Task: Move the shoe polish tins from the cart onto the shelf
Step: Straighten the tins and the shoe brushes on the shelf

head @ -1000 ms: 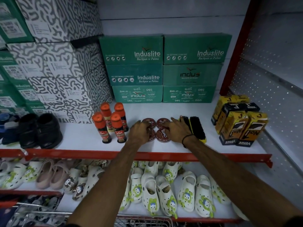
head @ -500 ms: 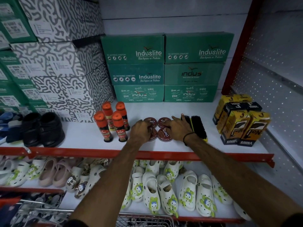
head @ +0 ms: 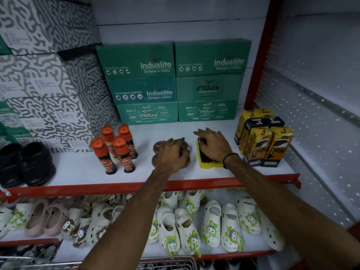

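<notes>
Several round dark-red shoe polish tins lie in a tight cluster on the white shelf, just right of the polish bottles. My left hand is cupped over the cluster with its fingers curled round the far edge, hiding most of the tins. My right hand lies over the far half of a yellow shoe brush with black bristles, its fingers spread and reaching past the brush's far end.
Orange-capped polish bottles stand left of the tins and yellow-black boxes stand to the right. Green shoe boxes are stacked behind, with black shoes at far left. Below are a shelf of white clogs and the wire cart.
My right hand has left the tins and moved right onto the brush. My left hand has slid right and now covers the tin cluster. The view has shifted slightly.
</notes>
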A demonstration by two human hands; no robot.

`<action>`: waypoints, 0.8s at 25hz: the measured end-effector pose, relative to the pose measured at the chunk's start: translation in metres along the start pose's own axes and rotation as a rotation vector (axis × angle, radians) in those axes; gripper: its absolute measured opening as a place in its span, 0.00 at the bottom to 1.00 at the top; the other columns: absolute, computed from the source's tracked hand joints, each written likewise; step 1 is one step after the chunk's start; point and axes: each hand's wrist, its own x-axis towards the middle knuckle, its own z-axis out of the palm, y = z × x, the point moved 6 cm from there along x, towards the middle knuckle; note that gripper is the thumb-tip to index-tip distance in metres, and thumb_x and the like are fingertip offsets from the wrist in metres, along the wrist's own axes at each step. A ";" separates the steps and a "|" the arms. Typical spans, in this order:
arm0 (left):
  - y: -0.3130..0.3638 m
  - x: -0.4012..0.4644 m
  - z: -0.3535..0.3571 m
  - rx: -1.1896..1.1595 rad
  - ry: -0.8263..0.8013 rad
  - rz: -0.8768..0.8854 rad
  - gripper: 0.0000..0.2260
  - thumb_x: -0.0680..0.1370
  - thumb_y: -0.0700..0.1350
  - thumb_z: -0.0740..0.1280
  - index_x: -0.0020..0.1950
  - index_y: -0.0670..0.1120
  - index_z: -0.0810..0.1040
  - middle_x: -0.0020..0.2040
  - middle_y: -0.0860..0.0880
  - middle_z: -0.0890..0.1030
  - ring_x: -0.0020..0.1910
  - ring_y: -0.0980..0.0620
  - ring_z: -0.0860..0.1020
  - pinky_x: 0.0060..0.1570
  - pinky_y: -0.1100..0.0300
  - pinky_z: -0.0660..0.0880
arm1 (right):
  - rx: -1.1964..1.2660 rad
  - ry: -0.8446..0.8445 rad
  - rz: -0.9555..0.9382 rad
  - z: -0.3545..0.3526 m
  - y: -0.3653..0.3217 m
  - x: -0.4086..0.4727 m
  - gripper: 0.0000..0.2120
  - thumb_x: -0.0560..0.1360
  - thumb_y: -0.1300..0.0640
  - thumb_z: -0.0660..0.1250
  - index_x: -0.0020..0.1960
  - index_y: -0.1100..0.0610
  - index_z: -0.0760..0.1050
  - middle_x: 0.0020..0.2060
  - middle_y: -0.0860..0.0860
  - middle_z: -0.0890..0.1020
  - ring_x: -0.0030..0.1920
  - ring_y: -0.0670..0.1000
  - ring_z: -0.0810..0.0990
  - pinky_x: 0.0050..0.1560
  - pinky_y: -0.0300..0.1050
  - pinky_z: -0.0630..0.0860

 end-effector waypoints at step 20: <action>0.064 -0.006 0.031 0.070 -0.181 0.142 0.31 0.71 0.52 0.74 0.73 0.49 0.72 0.58 0.42 0.85 0.63 0.39 0.77 0.70 0.45 0.68 | -0.069 -0.189 0.025 -0.011 0.045 -0.064 0.34 0.70 0.66 0.69 0.75 0.53 0.69 0.77 0.54 0.68 0.74 0.59 0.69 0.71 0.52 0.71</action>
